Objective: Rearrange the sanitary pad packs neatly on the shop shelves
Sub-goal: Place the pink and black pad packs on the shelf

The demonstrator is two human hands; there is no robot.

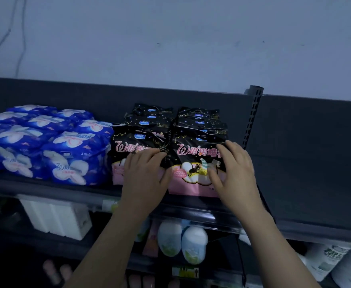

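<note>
On dark metal shelf (45, 189): holds two front-to-back rows of black-and-pink pad packs (193, 154) at centre, upright. Blue pad packs (72, 154) piled at 9 o'clock, touching the black rows. With left hand (147, 173): rests on front left pack, fingertips bent at the seam; grip cannot be told. With right hand (235, 173): spread flat, presses front right pack at its 3 o'clock edge. Wrappers of glossy, crinkled film.
</note>
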